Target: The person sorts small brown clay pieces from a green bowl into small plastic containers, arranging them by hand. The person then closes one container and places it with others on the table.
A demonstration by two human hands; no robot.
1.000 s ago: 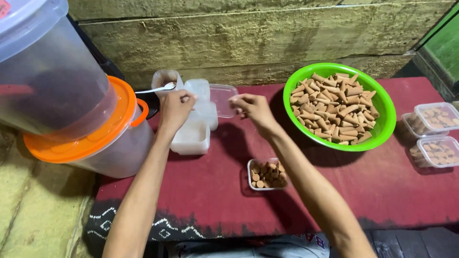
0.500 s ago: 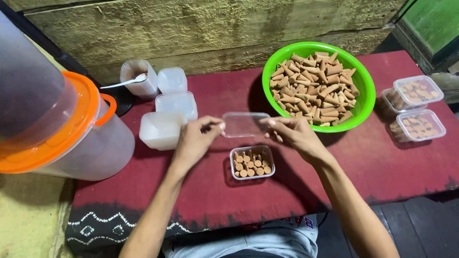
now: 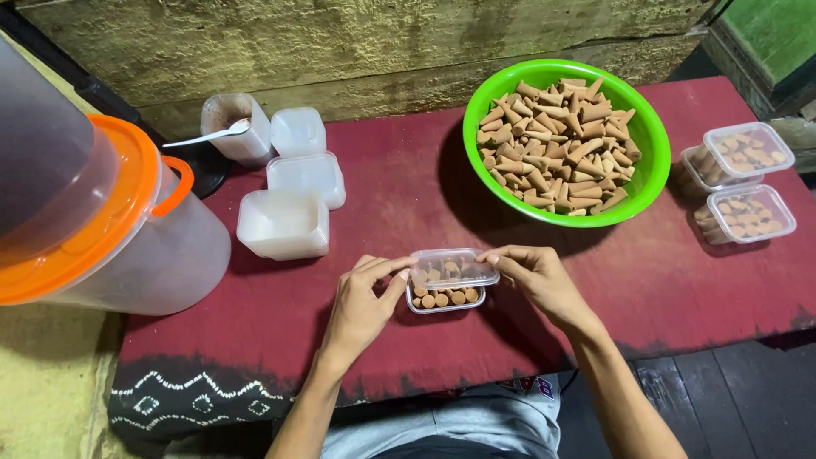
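A small clear plastic box (image 3: 446,295) filled with brown cone-shaped pieces sits on the red cloth (image 3: 391,195) near the front edge. A clear lid (image 3: 453,269) rests tilted on top of it. My left hand (image 3: 364,306) holds the lid's left end with its fingertips. My right hand (image 3: 534,279) holds the lid's right end. A green bowl (image 3: 643,144) heaped with the same brown cones stands behind and to the right.
Stacks of empty clear boxes and lids (image 3: 283,223) stand at the left, with a cup and spoon (image 3: 229,129) behind. Two filled, lidded boxes (image 3: 741,183) sit at the right edge. A large clear tub with an orange lid (image 3: 102,229) stands far left.
Both hands took a lid from the stacks at the back left, carried it toward me, and set it onto the filled box.
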